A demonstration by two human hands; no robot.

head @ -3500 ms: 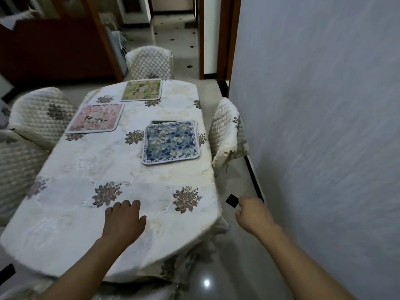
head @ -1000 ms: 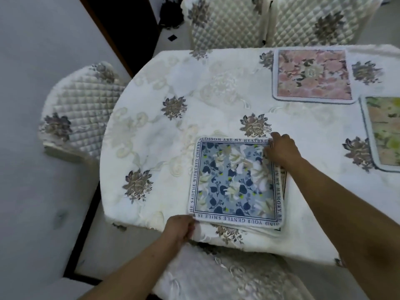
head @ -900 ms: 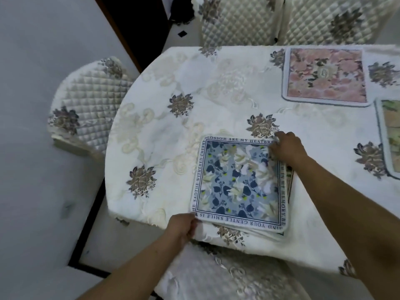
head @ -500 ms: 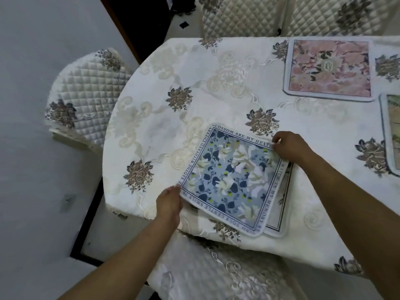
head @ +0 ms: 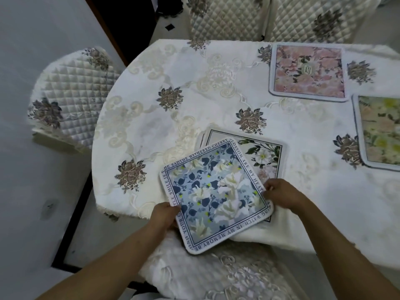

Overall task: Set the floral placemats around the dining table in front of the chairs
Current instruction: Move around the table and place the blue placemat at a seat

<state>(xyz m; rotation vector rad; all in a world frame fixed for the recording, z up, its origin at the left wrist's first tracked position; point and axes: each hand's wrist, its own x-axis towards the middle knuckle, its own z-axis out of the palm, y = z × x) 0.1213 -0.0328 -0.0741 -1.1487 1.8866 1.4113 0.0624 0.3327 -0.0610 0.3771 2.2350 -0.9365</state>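
I hold a blue floral placemat point(head: 216, 194) lifted and turned over the near table edge. My left hand point(head: 165, 217) grips its lower left edge and my right hand point(head: 281, 194) grips its right corner. Under it, a white floral placemat point(head: 263, 153) lies on the dining table point(head: 164, 126), with another mat's edge showing beneath. A pink floral placemat point(head: 308, 72) lies at the far side before a chair. A green and yellow placemat point(head: 381, 131) lies at the right, cut off by the frame.
Quilted cream chairs stand around the table: one at the left end point(head: 69, 94), two at the far side point(head: 225, 16) point(head: 320, 16), and one directly below me point(head: 216, 276). A grey wall point(head: 32, 40) runs along the left, with a dark doorway point(head: 129, 22) beyond.
I walked around from the table's end to this seat. Both hands took the blue placemat off the stack, lifting and rotating it toward me, which uncovered the white floral placemat.
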